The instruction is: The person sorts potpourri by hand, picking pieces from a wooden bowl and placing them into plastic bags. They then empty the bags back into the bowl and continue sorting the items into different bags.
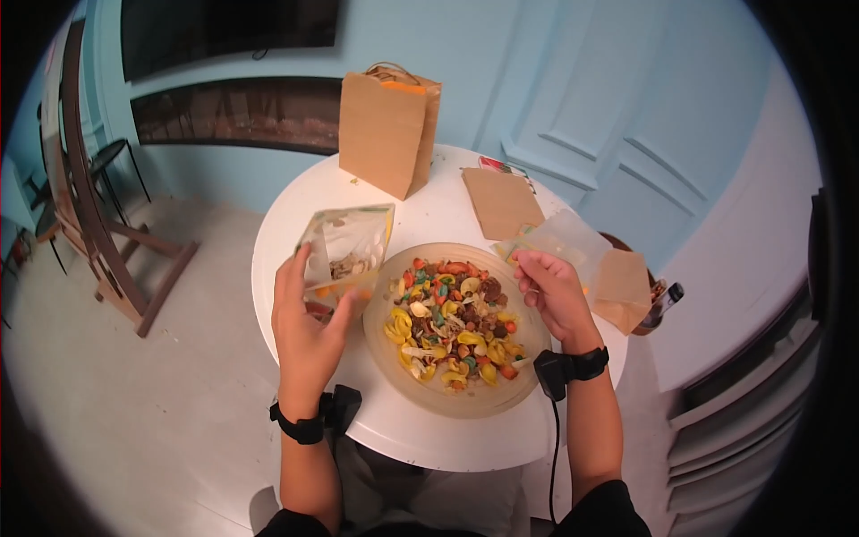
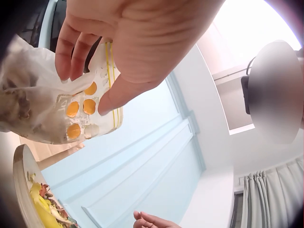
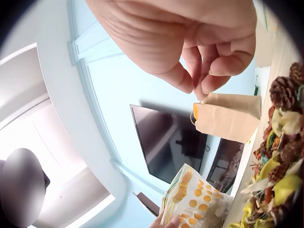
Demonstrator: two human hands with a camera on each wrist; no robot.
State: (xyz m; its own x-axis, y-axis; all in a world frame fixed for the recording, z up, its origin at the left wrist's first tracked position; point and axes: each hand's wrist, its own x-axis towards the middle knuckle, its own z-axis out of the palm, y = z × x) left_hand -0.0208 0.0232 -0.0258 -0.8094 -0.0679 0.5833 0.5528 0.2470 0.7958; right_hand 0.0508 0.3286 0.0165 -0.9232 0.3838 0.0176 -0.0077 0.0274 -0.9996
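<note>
My left hand (image 1: 307, 313) holds a clear zip bag (image 1: 374, 234) by its top edge, fingers on one side and thumb on the other. Pale dried pieces (image 1: 349, 266) show inside it, and orange dots (image 2: 89, 106) are printed on its face. My right hand (image 1: 557, 291) hovers over the right rim of a large round bowl (image 1: 394, 391), its fingers curled and thumb close to the fingertips. Nothing shows between them in the right wrist view. Colourful potpourri (image 1: 470, 338) with yellow, orange and green pieces and pine cones (image 3: 284, 90) is spread in the bowl.
The bowl stands on a round white table (image 1: 295, 201). Behind it are an upright brown paper bag (image 1: 385, 125) and a flat brown paper piece (image 1: 501, 201). Translucent packaging (image 1: 568, 242) and another paper bag (image 1: 622, 291) lie at the right, near a basket (image 1: 642, 329).
</note>
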